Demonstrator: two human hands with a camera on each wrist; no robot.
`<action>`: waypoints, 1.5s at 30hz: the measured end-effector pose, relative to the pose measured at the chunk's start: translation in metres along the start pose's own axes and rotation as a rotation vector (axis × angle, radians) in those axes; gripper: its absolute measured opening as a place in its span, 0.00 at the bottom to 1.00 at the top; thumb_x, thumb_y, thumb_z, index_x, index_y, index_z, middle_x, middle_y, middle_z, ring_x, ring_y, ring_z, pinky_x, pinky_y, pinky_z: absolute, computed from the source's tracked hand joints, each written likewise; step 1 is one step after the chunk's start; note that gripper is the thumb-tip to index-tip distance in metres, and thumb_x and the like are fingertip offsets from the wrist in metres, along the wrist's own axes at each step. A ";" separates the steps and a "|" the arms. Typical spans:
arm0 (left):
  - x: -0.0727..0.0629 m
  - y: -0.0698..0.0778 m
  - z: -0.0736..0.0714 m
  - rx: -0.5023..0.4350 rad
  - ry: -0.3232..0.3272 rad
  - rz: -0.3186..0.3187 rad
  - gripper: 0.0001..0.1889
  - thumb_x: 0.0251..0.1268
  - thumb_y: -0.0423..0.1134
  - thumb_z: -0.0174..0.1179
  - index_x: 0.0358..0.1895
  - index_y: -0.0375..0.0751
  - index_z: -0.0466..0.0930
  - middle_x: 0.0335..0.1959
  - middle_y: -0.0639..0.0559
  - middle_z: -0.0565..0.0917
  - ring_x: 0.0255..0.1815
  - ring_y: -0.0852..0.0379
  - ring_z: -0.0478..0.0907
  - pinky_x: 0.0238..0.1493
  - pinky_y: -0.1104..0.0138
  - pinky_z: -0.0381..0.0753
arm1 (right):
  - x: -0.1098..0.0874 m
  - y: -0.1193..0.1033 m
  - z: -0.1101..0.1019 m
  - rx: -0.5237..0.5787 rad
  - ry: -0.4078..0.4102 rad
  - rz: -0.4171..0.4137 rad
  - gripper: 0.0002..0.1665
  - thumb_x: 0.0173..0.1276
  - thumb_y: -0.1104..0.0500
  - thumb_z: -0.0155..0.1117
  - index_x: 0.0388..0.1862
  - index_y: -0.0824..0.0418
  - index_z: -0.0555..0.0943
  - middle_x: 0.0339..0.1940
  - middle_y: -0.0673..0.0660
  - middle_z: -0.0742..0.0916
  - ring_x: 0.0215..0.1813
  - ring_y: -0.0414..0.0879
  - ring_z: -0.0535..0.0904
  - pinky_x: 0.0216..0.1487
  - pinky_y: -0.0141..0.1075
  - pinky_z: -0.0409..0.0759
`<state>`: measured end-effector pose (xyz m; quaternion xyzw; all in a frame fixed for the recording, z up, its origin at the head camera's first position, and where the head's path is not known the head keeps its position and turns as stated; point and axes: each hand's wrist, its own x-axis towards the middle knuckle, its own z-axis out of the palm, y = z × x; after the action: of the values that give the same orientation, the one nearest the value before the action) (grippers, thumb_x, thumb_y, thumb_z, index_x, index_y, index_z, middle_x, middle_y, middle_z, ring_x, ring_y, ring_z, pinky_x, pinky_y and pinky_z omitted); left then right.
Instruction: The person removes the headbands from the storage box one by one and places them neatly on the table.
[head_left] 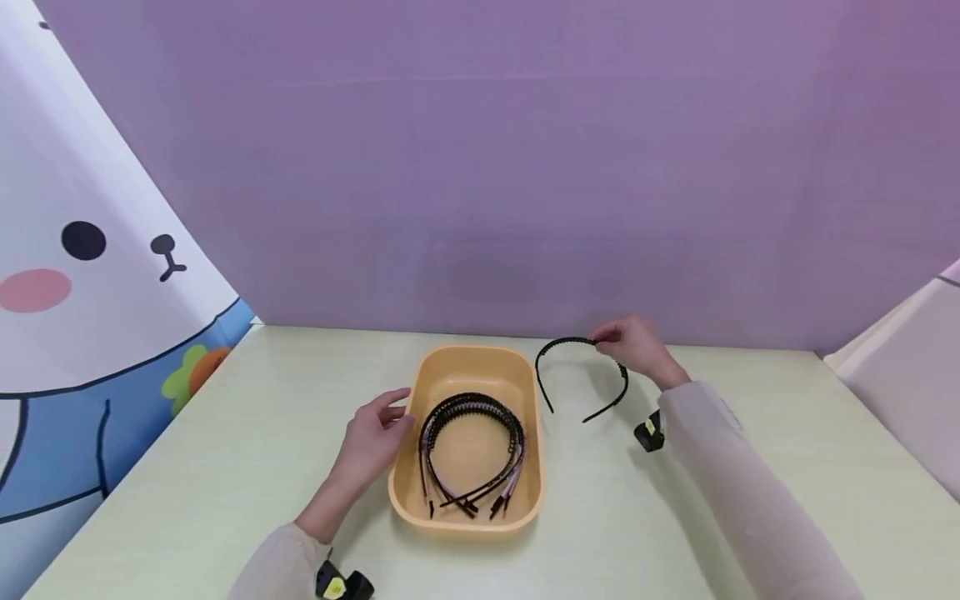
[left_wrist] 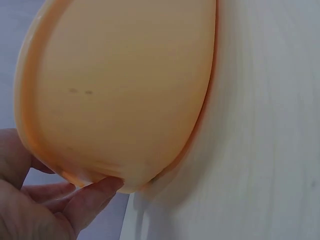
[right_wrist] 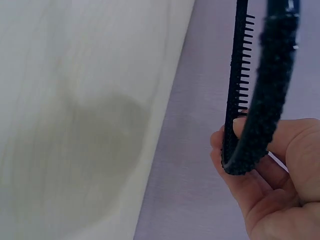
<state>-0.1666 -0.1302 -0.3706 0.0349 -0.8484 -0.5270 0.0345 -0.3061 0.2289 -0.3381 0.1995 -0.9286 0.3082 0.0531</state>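
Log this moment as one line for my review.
left hand: touches tray | right hand: pinches headband, outside tray | tray contents: other headbands

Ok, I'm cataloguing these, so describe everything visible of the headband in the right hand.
The headband is a black, open-ended arch, seemingly plastic, with comb-like teeth inside and a bumpy, partly shiny outer surface. It is right of the tray, its ends toward the person, pinched near its top by the right hand. Whether its ends touch the table is unclear.
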 end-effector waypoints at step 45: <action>-0.006 0.009 0.007 -0.008 0.012 0.030 0.21 0.65 0.29 0.53 0.62 0.31 0.71 0.47 0.31 0.82 0.47 0.43 0.82 0.44 0.59 0.83 | 0.024 0.043 0.032 0.042 -0.045 0.050 0.11 0.59 0.71 0.62 0.40 0.71 0.85 0.42 0.68 0.87 0.48 0.62 0.81 0.51 0.50 0.79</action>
<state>-0.1620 -0.1197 -0.3660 0.0254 -0.8466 -0.5295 0.0476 -0.3444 0.2333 -0.3820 0.1843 -0.9275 0.3245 0.0204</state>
